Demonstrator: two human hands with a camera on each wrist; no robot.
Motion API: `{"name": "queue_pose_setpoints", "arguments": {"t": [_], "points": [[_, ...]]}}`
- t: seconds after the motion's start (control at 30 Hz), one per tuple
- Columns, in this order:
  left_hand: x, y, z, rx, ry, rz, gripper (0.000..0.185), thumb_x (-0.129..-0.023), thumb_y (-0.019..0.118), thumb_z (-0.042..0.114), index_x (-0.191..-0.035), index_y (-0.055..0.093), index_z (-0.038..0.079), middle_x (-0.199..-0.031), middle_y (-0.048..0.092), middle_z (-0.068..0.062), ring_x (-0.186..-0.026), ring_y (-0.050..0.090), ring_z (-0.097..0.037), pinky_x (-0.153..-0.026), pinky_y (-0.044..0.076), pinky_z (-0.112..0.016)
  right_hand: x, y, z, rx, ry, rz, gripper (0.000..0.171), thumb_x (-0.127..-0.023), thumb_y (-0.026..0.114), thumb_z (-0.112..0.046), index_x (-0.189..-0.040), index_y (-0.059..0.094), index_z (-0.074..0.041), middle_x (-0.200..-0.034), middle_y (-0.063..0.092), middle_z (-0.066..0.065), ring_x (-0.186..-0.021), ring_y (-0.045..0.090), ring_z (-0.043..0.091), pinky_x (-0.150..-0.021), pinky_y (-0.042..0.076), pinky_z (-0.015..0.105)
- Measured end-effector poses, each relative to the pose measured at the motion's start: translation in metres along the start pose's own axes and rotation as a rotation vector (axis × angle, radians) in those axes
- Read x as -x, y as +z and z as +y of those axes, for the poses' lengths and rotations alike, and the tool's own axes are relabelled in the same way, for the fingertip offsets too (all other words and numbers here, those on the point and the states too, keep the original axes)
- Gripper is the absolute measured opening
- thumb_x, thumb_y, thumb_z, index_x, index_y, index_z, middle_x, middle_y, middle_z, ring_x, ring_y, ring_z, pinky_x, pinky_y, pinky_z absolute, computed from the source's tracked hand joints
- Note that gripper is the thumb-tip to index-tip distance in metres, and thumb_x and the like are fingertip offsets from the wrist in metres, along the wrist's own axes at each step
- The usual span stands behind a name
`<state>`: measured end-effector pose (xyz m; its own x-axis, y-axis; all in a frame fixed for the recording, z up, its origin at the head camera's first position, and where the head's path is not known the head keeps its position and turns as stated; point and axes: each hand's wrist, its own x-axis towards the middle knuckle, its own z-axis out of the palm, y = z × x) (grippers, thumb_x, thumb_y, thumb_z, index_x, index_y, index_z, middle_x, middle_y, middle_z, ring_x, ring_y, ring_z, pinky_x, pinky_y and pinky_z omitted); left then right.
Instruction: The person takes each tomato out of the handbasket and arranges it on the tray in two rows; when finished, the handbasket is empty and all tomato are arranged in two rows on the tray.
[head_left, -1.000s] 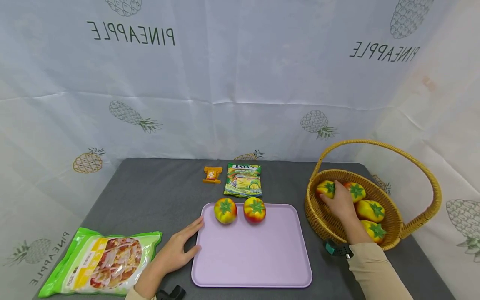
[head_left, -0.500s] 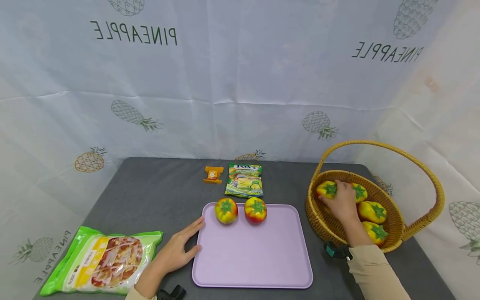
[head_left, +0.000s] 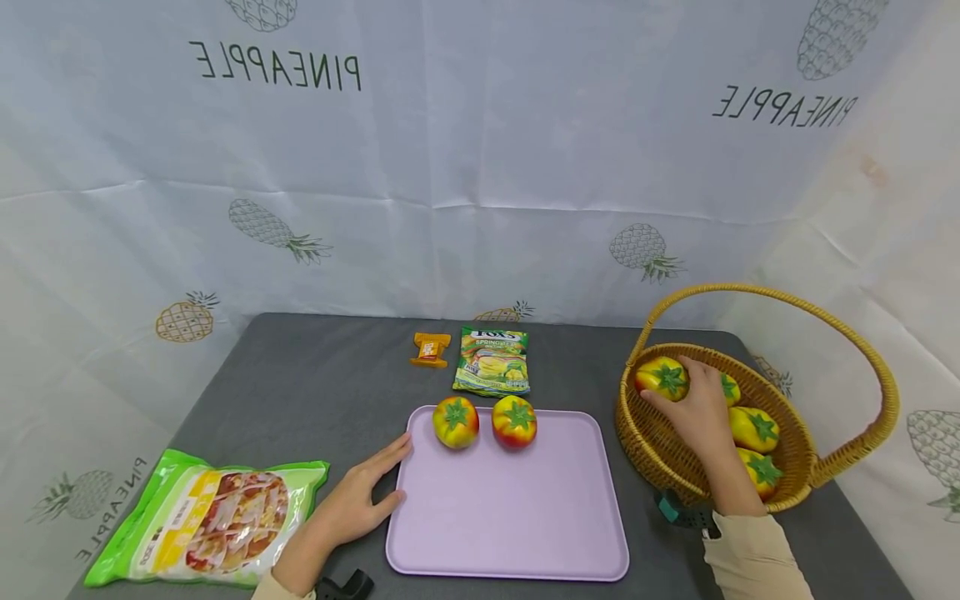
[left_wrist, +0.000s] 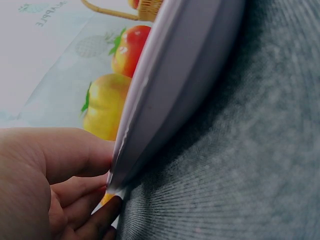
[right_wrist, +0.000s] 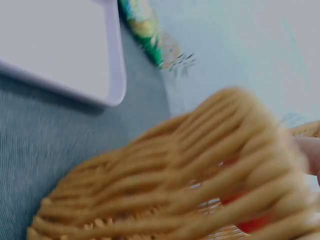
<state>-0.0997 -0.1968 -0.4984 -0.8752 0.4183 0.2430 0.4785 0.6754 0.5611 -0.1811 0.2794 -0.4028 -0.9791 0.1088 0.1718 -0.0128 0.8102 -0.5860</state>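
Observation:
My right hand (head_left: 705,408) reaches into the wicker basket (head_left: 637,437) and grips a yellow-and-red tomato-like fruit (head_left: 662,377) with a green leafy top. In the right wrist view the basket's woven wall (right_wrist: 165,175) hides most of that hand and fruit. My left hand (head_left: 356,504) rests by the left side of the lilac tray (head_left: 510,517). Its fingertips and thumb touch the tray's rim, as the left wrist view also shows. Two similar fruits, one on the left (head_left: 455,422) and one on the right (head_left: 514,422), sit at the tray's far edge.
Several more fruits (head_left: 753,429) lie in the basket, whose tall handle (head_left: 847,333) arches over it. Behind the tray are a green candy bag (head_left: 491,362) and a small orange packet (head_left: 431,350). A large green food bag (head_left: 217,521) lies at left.
My right hand has closed round the basket's far-left fruit and raised it slightly; more of the fruit shows. The left hand stays at the tray. The whole head view has shifted a little.

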Motion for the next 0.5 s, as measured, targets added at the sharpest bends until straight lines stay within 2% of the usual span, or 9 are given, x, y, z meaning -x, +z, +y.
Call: {"name": "queue_pose_setpoints", "arguments": {"t": [0.2,0.5], "points": [[0.000,-0.001,0.001,-0.003,-0.003,0.000,0.060,-0.083,0.066,0.017,-0.140,0.048,0.008,-0.150,0.040,-0.003,-0.132,0.044,-0.023,-0.101,0.043,-0.046,0.016,-0.003,-0.017,-0.056,-0.022,0.010,0.086,-0.083,0.068,-0.045,-0.145,0.031,0.001,-0.140,0.035,0.033,-0.121,0.037,0.051,-0.095,0.032,0.068],[0.000,-0.001,0.002,0.006,-0.011,-0.012,0.060,-0.084,0.066,0.017,-0.140,0.047,0.009,-0.150,0.039,-0.003,-0.133,0.043,-0.023,-0.102,0.043,-0.047,0.039,0.013,-0.041,-0.198,-0.044,0.031,0.079,-0.081,0.073,-0.038,-0.144,0.037,-0.007,-0.141,0.040,0.023,-0.121,0.043,0.041,-0.099,0.038,0.060]]}}
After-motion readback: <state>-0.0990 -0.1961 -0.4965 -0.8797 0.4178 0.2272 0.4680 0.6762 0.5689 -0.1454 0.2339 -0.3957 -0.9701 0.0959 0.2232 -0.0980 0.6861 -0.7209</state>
